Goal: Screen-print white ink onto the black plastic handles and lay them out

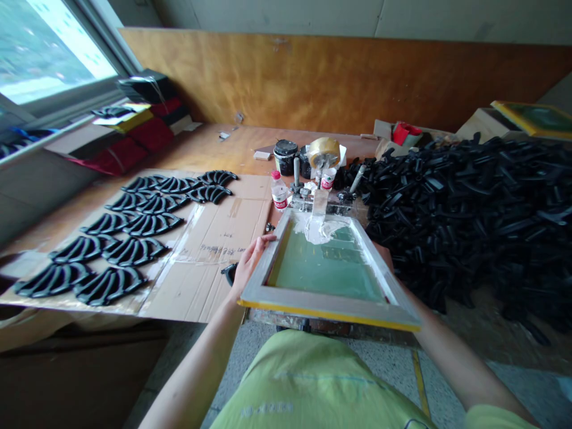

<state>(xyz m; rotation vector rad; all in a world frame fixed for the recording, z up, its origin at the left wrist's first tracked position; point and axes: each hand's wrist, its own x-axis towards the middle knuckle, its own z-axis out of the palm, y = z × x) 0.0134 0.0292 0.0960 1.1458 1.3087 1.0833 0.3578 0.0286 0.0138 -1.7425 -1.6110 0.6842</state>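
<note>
Whether the left hand point(249, 260) and half-hidden right hand point(384, 256) grip the screen frame point(313, 299) is unclear; the fanned black parts point(134, 252) seem done, the bigger heap point(465, 214) left.

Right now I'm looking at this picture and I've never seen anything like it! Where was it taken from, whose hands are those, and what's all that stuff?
There's no robot here. One camera, worn on a person's head, looks forward and down, so you see their own green shirt and two bare hands.

The left hand is at one side of a flat frame, and the right hand, mostly hidden, is at the other. They seem to be holding it. Inside the frame is a green panel with something white smeared near the far end.

On the left, fan-shaped black pieces lie in rows on cardboard. On the right is a big pile of black parts. Behind the frame stands a bottle with a pink-red cap.
</note>
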